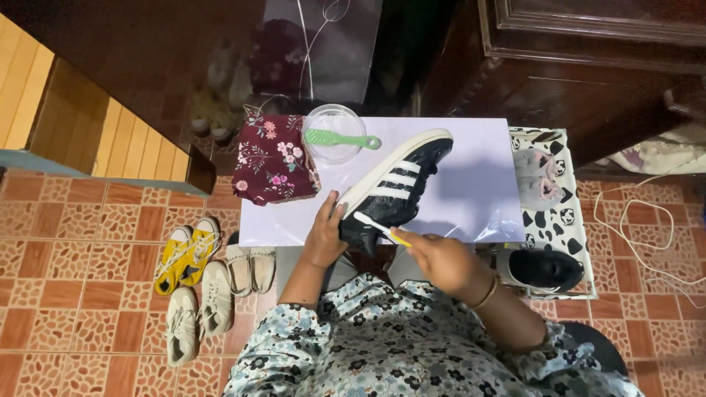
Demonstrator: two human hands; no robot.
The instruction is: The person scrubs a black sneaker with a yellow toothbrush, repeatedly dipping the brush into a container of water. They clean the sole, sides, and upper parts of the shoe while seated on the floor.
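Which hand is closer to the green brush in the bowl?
Left. The left hand holds the black shoe, below the green brush and closer to it. The right hand, holding a toothbrush, is lower and farther right.

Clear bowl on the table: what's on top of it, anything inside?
A green brush lies across the clear bowl, bristles left. Through the plastic, nothing else shows inside; the strip under the brush is covered.

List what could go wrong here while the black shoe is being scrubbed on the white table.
1. The black shoe lies tilted with its heel past the table edge, steadied only by the left hand; a hard stroke might tip it off.
2. The toothbrush in the right hand could flick dirt onto the floral cloth close by.
3. The clear bowl holding a green brush sits near the shoe's toe and may get knocked.
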